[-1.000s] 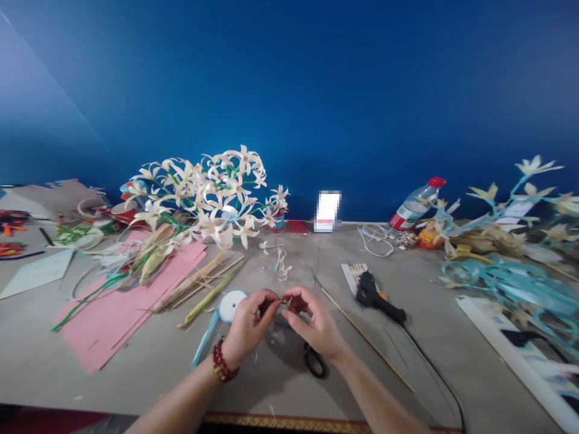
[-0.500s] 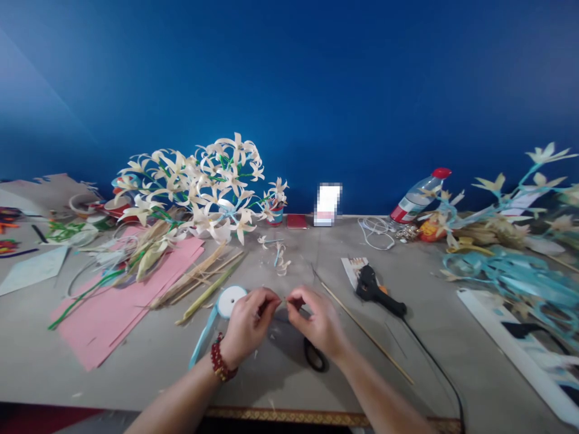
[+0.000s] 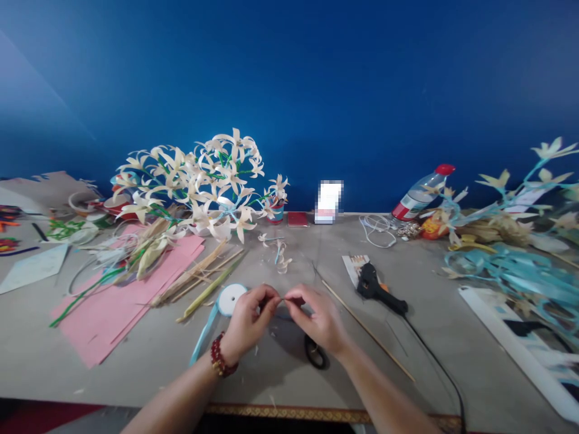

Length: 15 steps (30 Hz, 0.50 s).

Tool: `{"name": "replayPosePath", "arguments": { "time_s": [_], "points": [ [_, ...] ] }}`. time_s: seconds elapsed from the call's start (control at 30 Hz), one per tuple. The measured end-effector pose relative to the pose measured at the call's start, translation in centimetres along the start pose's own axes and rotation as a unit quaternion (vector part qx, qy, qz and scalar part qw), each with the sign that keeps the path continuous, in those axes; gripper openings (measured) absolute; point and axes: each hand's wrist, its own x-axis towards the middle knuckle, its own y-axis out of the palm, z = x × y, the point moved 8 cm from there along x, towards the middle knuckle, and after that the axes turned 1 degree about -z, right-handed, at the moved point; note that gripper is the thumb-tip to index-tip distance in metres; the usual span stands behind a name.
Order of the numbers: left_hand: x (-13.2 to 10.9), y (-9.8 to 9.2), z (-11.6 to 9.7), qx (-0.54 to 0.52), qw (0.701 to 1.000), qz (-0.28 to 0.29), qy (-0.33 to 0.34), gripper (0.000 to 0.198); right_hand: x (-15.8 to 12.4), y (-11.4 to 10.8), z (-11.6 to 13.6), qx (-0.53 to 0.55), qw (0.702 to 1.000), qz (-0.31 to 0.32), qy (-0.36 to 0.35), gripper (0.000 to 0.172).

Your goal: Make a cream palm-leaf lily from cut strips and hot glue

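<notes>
My left hand [image 3: 246, 323], with a red bead bracelet on its wrist, and my right hand [image 3: 316, 319] meet over the table's near middle. Both are pinched together on one tiny thin piece between their fingertips, too small to name. A white spool of pale blue ribbon [image 3: 228, 299] lies just left of my left hand. Black scissors [image 3: 315, 354] lie on the table under my right wrist.
A bunch of cream paper flowers [image 3: 203, 184] stands at the back left over pink paper sheets [image 3: 117, 295] and straw strips. A black glue gun [image 3: 377, 288] with its cord lies to the right, beside a long thin stick [image 3: 366, 337]. A plastic bottle [image 3: 420, 193] and blue-stemmed flowers [image 3: 511, 265] lie far right.
My hands stay pinched together on the small piece, with the fingertips drawn a little closer. The view has tipped slightly, so the table's things sit a bit higher in the picture.
</notes>
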Motion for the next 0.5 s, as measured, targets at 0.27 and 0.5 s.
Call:
{"name": "replayPosePath", "arguments": {
  "time_s": [0.27,0.5],
  "points": [
    [0.1,0.0,0.6,-0.078,0.997,-0.001,-0.03,0.021,-0.2,0.0,-1.1,0.028,0.999,-0.006,0.044,0.008],
    [0.2,0.8,2.2,-0.188,0.979,0.01,-0.081,0.024,-0.3,0.3,-2.1,0.082,0.994,-0.013,0.066,0.015]
  ]
}}
